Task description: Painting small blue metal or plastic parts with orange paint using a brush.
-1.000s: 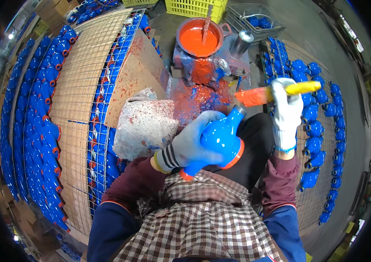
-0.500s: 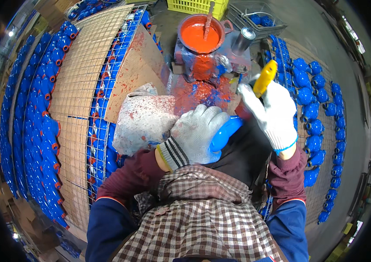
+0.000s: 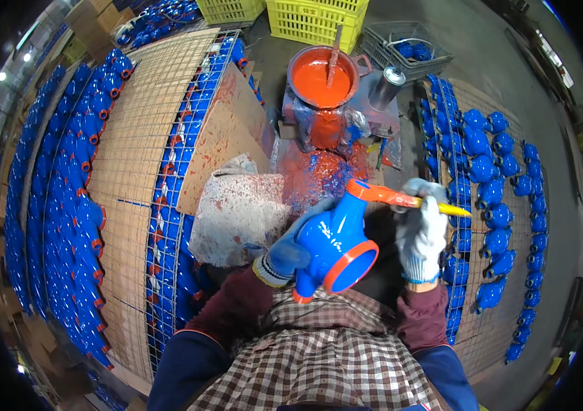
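My gloved left hand [image 3: 286,259] grips a glossy blue cast valve body [image 3: 329,236] from its left side, in front of my checked apron. Red paint rings its wide opening, which faces down to the right, and colours the tip of its small lower stub. A paintbrush [image 3: 452,209] with a yellow handle is held in my gloved right hand [image 3: 420,233]. Its red-coated head touches the rim of the valve body's upper neck, which shows red. Some of my left fingers are hidden behind the casting.
A pot [image 3: 290,82] of red paint with a stick [image 3: 334,58] stands ahead on a stained stand, beside a spray can [image 3: 387,88]. A spattered cloth [image 3: 240,209] lies left. Racks of blue castings [image 3: 490,216] flank me. Yellow crates [image 3: 315,20] and a grey basket [image 3: 435,61] sit beyond.
The valve body has been turned and raised, so its red-rimmed wide opening now shows. My right hand has lowered and tilted the brush, bringing its head onto the upper neck.
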Demonstrator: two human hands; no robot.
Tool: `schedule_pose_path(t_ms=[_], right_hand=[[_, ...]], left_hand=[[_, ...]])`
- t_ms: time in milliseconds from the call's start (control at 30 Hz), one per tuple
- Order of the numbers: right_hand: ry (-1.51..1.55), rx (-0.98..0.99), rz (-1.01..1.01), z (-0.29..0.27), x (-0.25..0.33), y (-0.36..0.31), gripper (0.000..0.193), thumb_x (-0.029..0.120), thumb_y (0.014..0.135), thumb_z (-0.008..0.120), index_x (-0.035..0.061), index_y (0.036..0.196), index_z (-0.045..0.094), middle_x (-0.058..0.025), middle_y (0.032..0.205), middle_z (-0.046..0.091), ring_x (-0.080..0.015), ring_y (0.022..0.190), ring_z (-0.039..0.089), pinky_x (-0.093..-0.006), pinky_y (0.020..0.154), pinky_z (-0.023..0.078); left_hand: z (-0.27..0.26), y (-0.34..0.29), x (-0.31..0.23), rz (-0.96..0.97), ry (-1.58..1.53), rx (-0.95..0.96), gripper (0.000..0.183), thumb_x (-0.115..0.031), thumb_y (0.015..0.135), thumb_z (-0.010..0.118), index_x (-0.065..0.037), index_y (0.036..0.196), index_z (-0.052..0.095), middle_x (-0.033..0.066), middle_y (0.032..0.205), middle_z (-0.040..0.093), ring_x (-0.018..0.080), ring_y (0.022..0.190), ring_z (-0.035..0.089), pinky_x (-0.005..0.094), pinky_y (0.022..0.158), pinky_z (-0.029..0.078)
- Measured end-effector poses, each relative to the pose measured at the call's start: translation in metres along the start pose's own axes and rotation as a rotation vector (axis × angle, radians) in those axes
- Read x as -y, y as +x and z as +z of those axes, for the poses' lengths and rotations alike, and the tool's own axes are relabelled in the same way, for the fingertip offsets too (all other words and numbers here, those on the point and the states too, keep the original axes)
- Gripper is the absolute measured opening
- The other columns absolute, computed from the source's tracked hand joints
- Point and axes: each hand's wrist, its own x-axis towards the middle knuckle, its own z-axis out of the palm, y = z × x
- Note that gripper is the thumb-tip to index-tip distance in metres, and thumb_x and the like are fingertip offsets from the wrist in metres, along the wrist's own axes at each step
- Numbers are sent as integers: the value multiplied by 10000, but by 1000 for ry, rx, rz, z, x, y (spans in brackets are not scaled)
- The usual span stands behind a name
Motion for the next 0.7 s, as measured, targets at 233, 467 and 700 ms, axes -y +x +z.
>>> schedule_pose_path(t_ms=[233,467,700], right_hand=[[718,119,520,3,-47,15,218,201,974,510,67,1143,535,-119,1114,601,-239,935,629,-357,814,526],[436,169,172,6,-3,34,159,148,945,562,56,1071,530,-99,1010,601,-155,890,597,-282,765,519],[175,-255,111,4,40,12,185,142,936,593,72,1102,550,-24,895,595,-80,659,587,-194,568,488]], left_hand=[[43,11,25,-126,-600,112,300,-348,865,647,-115,1043,586,107,996,598,267,827,598,381,677,501],[16,9,-14,-134,212,55,956,-290,645,827,2,1404,324,105,1232,537,210,1097,558,357,973,444],[17,11,-20,202,759,-227,922,-169,538,850,-28,1306,361,86,1156,530,195,1055,533,363,924,451]])
